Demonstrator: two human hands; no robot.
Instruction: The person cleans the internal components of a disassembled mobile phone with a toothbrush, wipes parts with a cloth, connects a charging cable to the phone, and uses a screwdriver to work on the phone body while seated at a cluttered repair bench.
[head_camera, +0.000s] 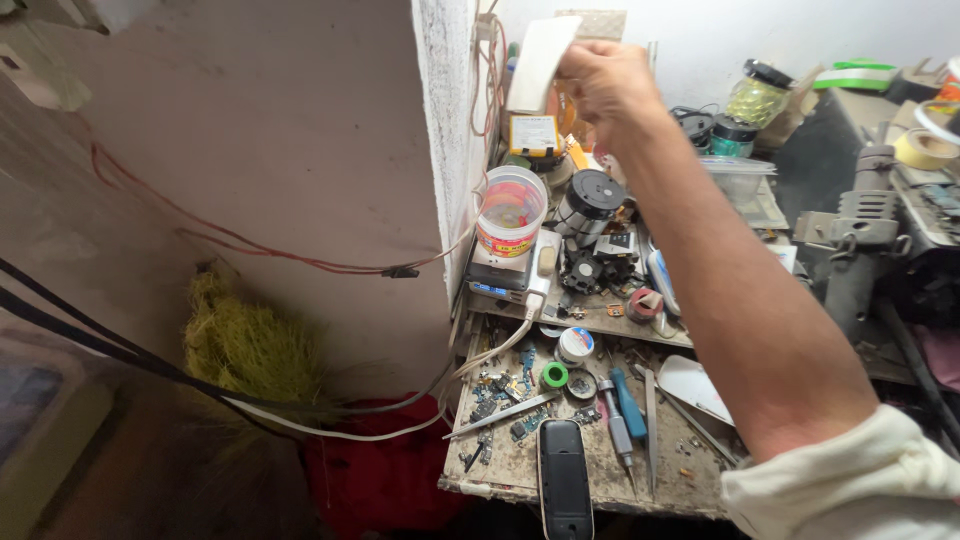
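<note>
My right hand (605, 80) is raised at the top middle of the head view, fingers closed on a flat white rectangular piece (540, 60) held upright near the wall corner. The forearm (740, 290) runs down to the lower right into a cream sleeve (850, 480). Below the hand sit a yellow meter (533, 135) and a clear plastic cup (511, 210) with coloured bits inside. My left hand is not in view.
A cluttered workbench (520, 465) holds a black phone (565, 480), screwdrivers (625, 410), a green tape roll (554, 375), tweezers and small circuit parts. A white wall (300, 150) with red and white cables stands at the left. Jars (755, 95) and metal tools lie at the right.
</note>
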